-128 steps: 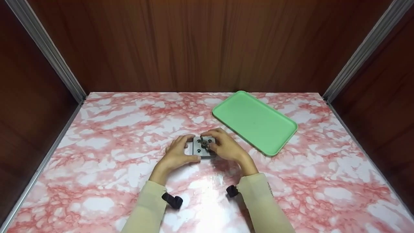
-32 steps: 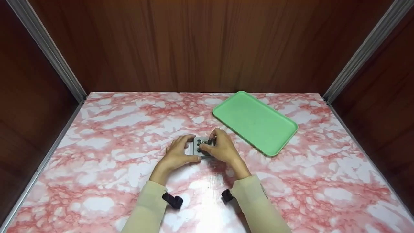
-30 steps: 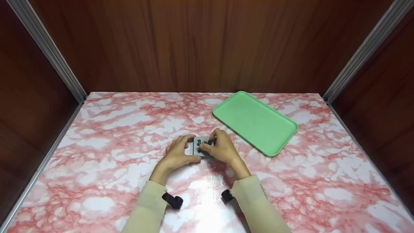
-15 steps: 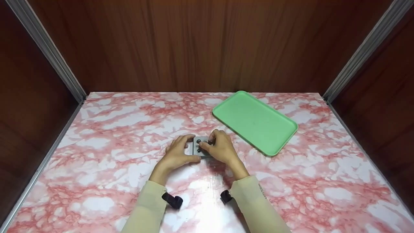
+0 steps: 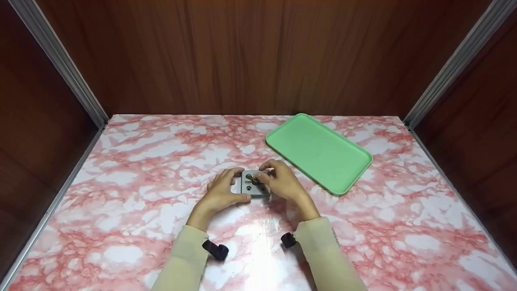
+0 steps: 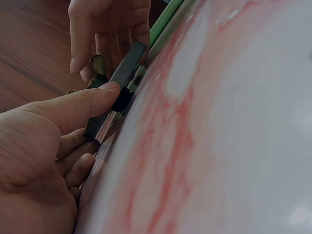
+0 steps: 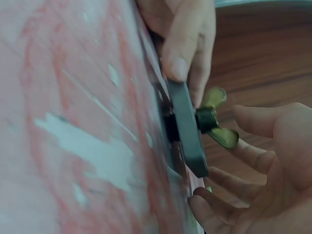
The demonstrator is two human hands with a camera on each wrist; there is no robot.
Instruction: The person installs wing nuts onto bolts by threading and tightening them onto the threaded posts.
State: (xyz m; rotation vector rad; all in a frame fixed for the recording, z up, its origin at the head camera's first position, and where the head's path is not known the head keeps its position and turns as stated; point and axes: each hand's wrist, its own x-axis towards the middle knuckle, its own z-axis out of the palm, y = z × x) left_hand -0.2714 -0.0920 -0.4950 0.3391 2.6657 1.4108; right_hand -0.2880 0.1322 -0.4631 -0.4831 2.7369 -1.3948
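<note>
A small grey metal plate [image 5: 258, 192] with round holes lies level near the middle of the table, raised on a dark spacer in the wrist views. My left hand [image 5: 223, 190] grips it at the left, thumb on the near edge and fingers at the far edge. From the plate's centre rises a brass-coloured wing nut [image 7: 207, 119]. Around it my right hand [image 5: 286, 184] is spread with loosely bent fingers. In the right wrist view, its thumb is apart from the wings while a finger [image 7: 248, 155] lies at the lower wing, perhaps touching it.
A green tray [image 5: 319, 155] lies at an angle behind and right of the hands. The red-and-white marbled table [image 5: 141, 169] is bounded by dark wooden panels [image 5: 258, 56] at the back and sides. Black cameras [image 5: 216, 250] sit on both wrists.
My right hand has twisted the wing nut, its wings now pointing differently. Since half a second ago its fingers have spread from the nut and the wrist has swung right. The left hand keeps its hold.
</note>
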